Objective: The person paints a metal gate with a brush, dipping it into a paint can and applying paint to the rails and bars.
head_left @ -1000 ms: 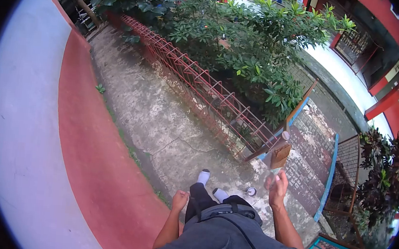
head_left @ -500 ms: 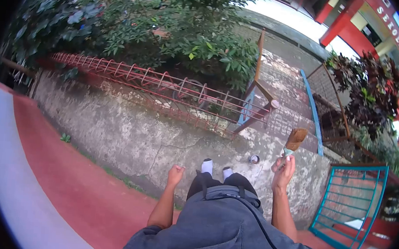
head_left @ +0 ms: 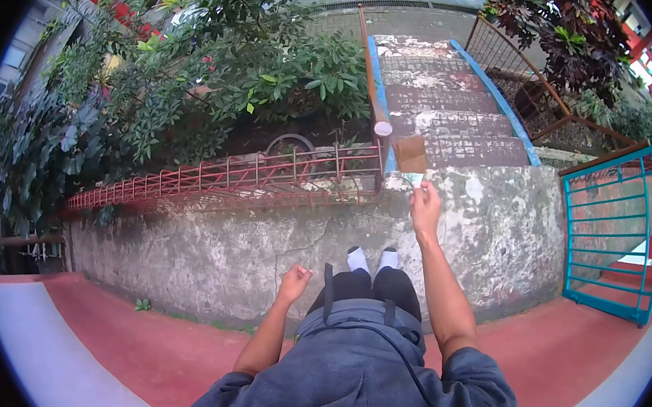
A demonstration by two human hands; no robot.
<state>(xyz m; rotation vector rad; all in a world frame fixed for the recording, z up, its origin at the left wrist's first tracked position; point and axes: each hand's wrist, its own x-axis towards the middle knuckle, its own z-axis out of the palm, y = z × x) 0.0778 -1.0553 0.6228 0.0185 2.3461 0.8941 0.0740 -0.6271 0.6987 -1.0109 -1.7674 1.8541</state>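
Note:
My right hand is closed around the handle of a paint brush, its wide brown end pointing up. The brush is raised before the blue edge of the steps, near the end of a brown rail post. My left hand hangs at the left of my waist with its fingers curled, and nothing is visible in it. Between the hands, my white-socked feet stand on the worn concrete ledge.
A red metal lattice runs along the ledge at left, with bushes behind it. Worn steps with blue edges rise ahead. A teal gate stands at right. Red floor lies below the ledge.
The view has turned to the right. My right hand has moved forward and left with the brush, toward the rail post. The small can beside my feet no longer shows.

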